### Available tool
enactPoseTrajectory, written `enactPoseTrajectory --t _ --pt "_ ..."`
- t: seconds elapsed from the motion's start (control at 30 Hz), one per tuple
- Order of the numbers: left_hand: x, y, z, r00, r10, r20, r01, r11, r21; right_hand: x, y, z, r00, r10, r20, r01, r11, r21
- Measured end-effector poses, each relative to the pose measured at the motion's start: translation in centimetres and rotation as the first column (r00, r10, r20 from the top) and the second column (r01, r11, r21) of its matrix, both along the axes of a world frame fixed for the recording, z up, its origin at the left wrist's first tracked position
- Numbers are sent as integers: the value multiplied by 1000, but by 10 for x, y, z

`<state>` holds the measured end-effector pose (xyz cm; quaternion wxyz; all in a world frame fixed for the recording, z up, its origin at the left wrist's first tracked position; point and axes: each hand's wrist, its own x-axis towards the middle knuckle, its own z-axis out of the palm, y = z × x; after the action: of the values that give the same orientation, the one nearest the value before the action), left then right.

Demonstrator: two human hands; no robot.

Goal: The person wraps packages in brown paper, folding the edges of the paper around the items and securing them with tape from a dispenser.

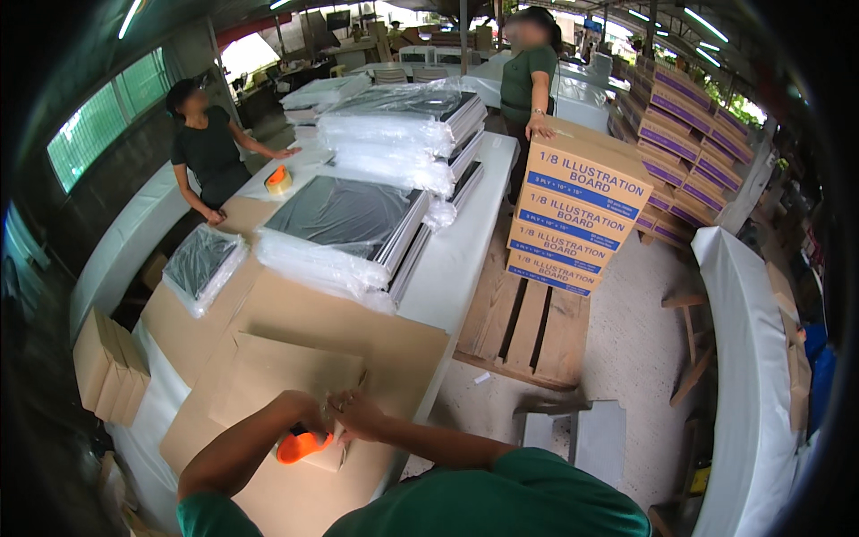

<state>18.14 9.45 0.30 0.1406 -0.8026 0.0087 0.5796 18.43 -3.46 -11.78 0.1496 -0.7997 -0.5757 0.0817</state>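
A flat brown cardboard package (pixel 286 371) lies on the near part of the table, in front of me. My left hand (pixel 309 412) and my right hand (pixel 356 415) meet at its right-hand edge, fingers bent and close together. What sits between the fingers is too small and partly hidden to make out. Just below my left hand is an orange tape dispenser (pixel 300 448), partly covered by that hand and wrist; whether the hand touches it I cannot tell. Under the package spreads a large brown cardboard sheet (pixel 407 345).
Plastic-wrapped dark panels (pixel 340 215) are stacked mid-table, beside a smaller wrapped bundle (pixel 204 264). A second orange tape dispenser (pixel 278 182) lies farther back. Two co-workers stand at left (pixel 210 148) and far right (pixel 528 80). Printed cartons (pixel 573 206) rise on a wooden pallet (pixel 519 336).
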Motion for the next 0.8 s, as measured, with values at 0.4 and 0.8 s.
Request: enactPoseTrajectory --t 0.4,0.8 --pt "40 -24 -53 950 -90 -300 44 987 -157 2 17 -24 863 70 -500 64 967 246" --pt "-166 147 -25 712 393 582 -489 872 11 -22 7 1 997 -81 -17 82 996 44"
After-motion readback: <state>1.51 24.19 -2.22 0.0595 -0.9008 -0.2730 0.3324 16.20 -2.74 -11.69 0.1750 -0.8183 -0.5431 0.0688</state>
